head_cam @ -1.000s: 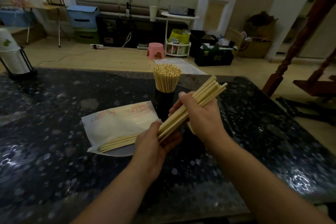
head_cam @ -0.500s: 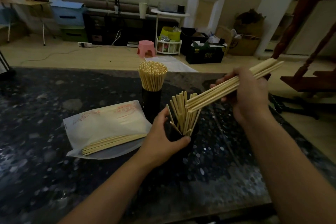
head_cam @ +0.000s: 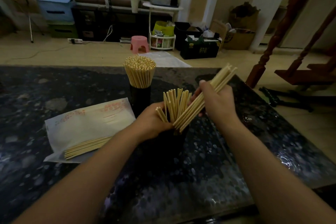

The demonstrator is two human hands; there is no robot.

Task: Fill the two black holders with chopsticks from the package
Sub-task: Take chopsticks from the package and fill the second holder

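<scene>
Wooden bundle [head_cam: 205,100] now dips into near holder [head_cam: 179,137].

Your far black holder [head_cam: 140,96] stands packed with chopsticks near the counter's far edge; the nearer holder [head_cam: 179,138] sits part-filled mid-counter; the white package [head_cam: 87,127], left, keeps several sticks.

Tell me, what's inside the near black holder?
Loose chopsticks stand in the near holder; the right hand angles another bundle in. Their lower ends are hidden.
</scene>
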